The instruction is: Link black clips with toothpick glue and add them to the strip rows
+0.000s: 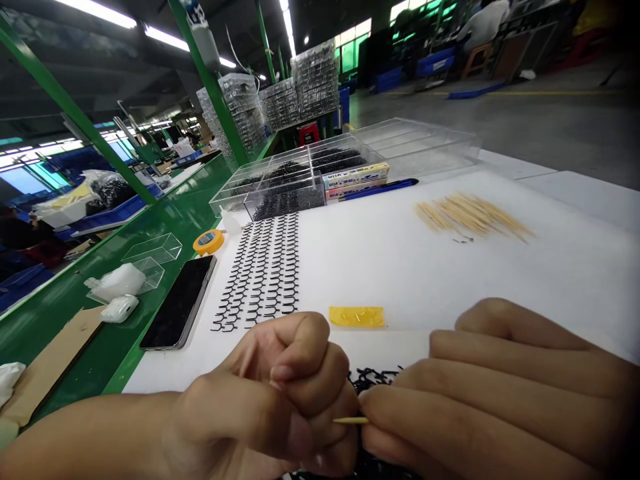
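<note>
At the bottom centre my left hand (pixel 280 393) is closed, thumb pressed to its curled fingers; whatever it pinches is hidden. My right hand (pixel 480 400), closed too, pinches a wooden toothpick (pixel 351 421) whose pointed tip reaches toward the left fingers. Behind and below both hands lies a pile of small black pieces (pixel 373 377), partly covered by them. Beyond the hands a strip of yellow tape (pixel 356 317) lies on the white surface (pixel 370 267). Rows of black Y-shaped pieces (pixel 263 267) are laid out past my left hand.
Loose toothpicks (pixel 473 213) lie at the right. Clear divided boxes (pixel 285 193) with black pieces stand behind, beside small cartons (pixel 356 177) and a blue pen (pixel 383 189). A phone (pixel 180 303) and an orange tape roll (pixel 209 241) are left. A person (pixel 485 25) sits far back.
</note>
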